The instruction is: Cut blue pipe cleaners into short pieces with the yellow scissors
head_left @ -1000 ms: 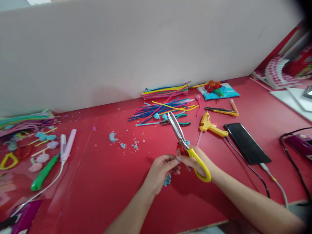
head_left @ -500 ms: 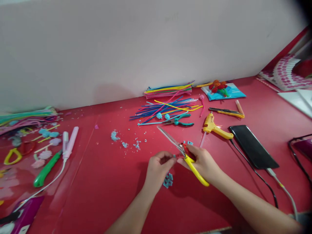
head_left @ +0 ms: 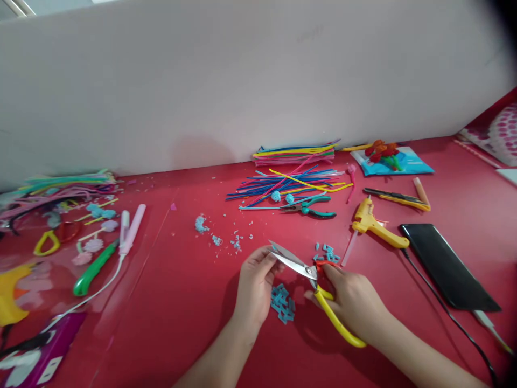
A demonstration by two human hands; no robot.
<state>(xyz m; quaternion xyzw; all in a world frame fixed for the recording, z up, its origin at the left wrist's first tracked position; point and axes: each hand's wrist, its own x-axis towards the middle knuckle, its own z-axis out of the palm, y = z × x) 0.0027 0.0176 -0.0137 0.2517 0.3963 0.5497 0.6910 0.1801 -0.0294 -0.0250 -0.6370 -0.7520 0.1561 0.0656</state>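
Observation:
My right hand (head_left: 355, 302) grips a pair of scissors (head_left: 294, 264) with one yellow and one red handle; the blades point left, slightly apart. Their tips reach the fingertips of my left hand (head_left: 255, 280), which are pinched on a small light-blue piece of pipe cleaner (head_left: 274, 248), mostly hidden by the fingers. Below the blades, a small pile of cut blue pieces (head_left: 283, 304) lies on the red table (head_left: 169, 323). More short blue pieces (head_left: 331, 253) are scattered just beyond my right hand.
Behind the hands lie blue fluff (head_left: 201, 224), pliers (head_left: 309, 207) and loose pipe cleaners (head_left: 283, 183). A yellow glue gun (head_left: 377, 223), a utility knife (head_left: 399, 198) and a corded phone (head_left: 446, 267) are on the right. At left are a pink hot tool (head_left: 132, 229) and a green-handled tool (head_left: 95, 269).
The scissors blades have swung down and left to the left fingertips, which have drawn apart from the right hand. The whole scene has shifted rightward in view.

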